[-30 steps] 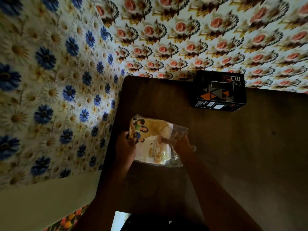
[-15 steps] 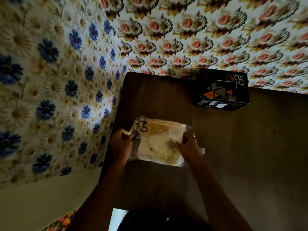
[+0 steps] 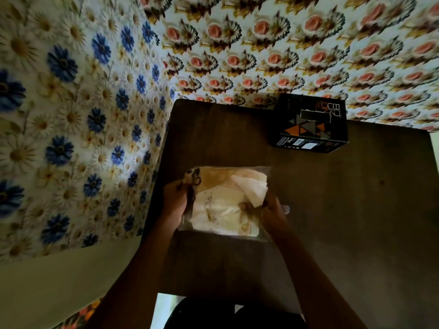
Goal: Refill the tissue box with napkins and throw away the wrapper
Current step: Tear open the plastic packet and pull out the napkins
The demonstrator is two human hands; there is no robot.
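Note:
A clear plastic wrapper (image 3: 213, 186) printed in yellow, full of white napkins (image 3: 251, 191), lies flat on the dark brown table (image 3: 356, 222). My left hand (image 3: 175, 198) grips the wrapper's left end. My right hand (image 3: 270, 207) pinches the wrapper's right end, where a corner of the napkins pokes out. The black tissue box (image 3: 308, 124) with orange and grey triangles stands at the table's far edge, well beyond both hands.
Floral wallpaper covers the wall on the left (image 3: 71, 115) and the wall behind the table (image 3: 308, 43). The table's left edge runs close to the left wall. Bare tabletop stretches to the right of the pack.
The pack went from tilted up in both hands to lying flat on the table. The wrapper's right end has opened and a napkin corner now shows.

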